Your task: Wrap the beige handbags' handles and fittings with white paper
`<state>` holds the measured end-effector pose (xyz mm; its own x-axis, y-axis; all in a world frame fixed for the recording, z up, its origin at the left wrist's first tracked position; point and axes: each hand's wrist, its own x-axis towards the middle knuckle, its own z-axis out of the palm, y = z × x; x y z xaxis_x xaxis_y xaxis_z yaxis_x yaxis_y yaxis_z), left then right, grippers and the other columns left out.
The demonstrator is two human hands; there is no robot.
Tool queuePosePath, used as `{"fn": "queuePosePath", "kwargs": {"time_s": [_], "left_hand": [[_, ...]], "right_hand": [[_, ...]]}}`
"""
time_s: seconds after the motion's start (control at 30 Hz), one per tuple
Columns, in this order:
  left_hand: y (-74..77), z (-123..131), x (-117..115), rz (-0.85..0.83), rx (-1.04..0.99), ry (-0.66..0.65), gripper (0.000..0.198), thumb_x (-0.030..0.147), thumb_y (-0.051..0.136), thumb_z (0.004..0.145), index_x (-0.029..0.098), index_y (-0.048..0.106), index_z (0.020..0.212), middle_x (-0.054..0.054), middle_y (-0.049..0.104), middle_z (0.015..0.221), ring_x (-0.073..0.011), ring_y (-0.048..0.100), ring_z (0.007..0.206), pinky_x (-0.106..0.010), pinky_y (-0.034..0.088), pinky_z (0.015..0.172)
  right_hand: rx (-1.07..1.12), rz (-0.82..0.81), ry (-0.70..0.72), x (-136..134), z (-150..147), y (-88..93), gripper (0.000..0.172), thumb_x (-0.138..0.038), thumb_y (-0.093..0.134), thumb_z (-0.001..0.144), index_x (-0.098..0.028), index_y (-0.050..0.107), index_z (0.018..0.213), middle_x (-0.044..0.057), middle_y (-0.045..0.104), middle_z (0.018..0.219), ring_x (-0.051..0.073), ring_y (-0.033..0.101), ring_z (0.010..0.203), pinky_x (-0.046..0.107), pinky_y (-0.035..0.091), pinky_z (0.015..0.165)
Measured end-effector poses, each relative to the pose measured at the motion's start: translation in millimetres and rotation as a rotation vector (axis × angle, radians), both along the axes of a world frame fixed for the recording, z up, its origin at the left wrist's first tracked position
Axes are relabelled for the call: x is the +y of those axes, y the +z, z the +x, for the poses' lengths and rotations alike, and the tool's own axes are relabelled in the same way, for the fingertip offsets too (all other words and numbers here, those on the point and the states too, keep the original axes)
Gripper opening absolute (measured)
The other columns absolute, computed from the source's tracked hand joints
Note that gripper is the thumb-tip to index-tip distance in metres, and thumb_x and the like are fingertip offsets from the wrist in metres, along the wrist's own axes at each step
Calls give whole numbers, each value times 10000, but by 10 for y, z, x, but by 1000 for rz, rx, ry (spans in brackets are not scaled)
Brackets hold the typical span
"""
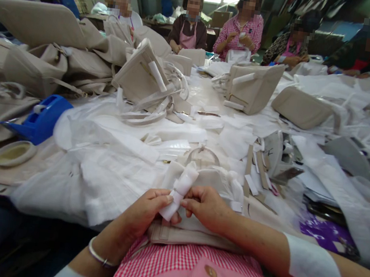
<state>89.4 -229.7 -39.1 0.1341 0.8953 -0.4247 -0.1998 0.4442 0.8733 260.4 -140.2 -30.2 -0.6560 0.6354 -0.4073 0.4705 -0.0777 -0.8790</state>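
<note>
Between my hands is a strip of white foam wrap (185, 182), folded around a narrow part that I cannot make out. My left hand (146, 206) grips its lower end, thumb on top. From the other side, my right hand (208, 206) pinches the wrap's edge with thumb and forefinger. Below and behind them lies a beige bag (187, 240) at the table's front edge, against my apron. White wrapping and a curved handle (203, 155) show just beyond my fingers.
A blue tape dispenser (41, 118) and a round dish (13, 153) stand left. At right are a grey tape dispenser (277, 154), beige strips (260, 167) and a purple packet (326, 232). Beige bags (254, 86) and white sheets (97, 172) cover much of the table; several co-workers sit opposite.
</note>
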Motion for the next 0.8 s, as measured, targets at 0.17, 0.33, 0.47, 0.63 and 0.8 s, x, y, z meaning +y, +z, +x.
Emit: {"fn": "queuePosePath", "kwargs": {"time_s": [0.17,0.33,0.47,0.63,0.8], "left_hand": [[-9,45,38,56,42,-49,383,427,520,796,101,654,948,-94,689,781,-142,579,594,-246,426,562],[33,133,79,61,499,-51,418,547,569,818,148,656,908,-28,670,699,-141,569,547,-245,423,537],[101,170,67,145,880,-15,378,537,561,816,192,715,826,-27,646,763,-199,613,739,-280,466,640],[100,182,101,118,883,85,338,479,585,804,154,678,788,-53,622,772,-215,602,766,-329,490,698],[-45,100,199,4,258,55,541,437,466,893,174,431,1364,-88,687,1041,-208,662,838,-312,535,685]], "right_hand": [[46,-68,70,-1,-15,-7,233,-195,543,801,-171,619,582,-6,667,622,115,575,593,231,436,622],[76,-56,42,-21,24,0,206,-85,512,712,-169,641,577,-19,649,600,119,573,611,218,436,614],[52,80,131,-32,180,74,214,-114,531,740,-186,727,790,-11,667,660,130,563,611,228,425,581],[68,692,-92,184,564,186,245,-249,560,848,-205,700,1044,70,708,938,205,628,854,323,465,825],[3,530,-487,431,1008,-33,286,-355,594,843,-181,667,1059,85,710,964,212,644,844,327,496,788]]}}
